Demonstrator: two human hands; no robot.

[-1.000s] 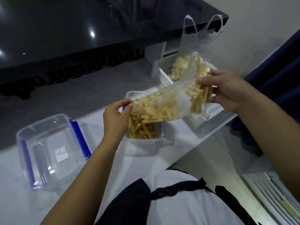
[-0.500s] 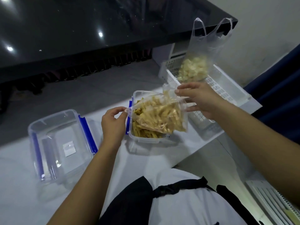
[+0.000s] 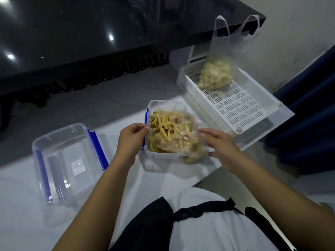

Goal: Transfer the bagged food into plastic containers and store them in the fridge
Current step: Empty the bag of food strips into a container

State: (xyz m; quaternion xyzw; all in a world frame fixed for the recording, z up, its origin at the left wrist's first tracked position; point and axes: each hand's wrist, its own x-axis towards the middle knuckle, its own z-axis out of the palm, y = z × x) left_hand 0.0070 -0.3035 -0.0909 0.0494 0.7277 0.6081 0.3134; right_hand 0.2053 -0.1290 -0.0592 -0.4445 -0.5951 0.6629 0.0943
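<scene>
Left hand (image 3: pixel 131 140) grip pinches the bag of yellow sticks (image 3: pixel 174 136) lying over the clear container (image 3: pixel 163 129), right hand (image 3: pixel 220 147) fingers relaxed beside it; emptying likely continues, calling for lifting the bag's far end.

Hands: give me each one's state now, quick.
Left hand: pinches the edge of the clear bag of yellow sticks over the container.
Right hand: fingers fairly straight, touching the bag's other side.
</scene>
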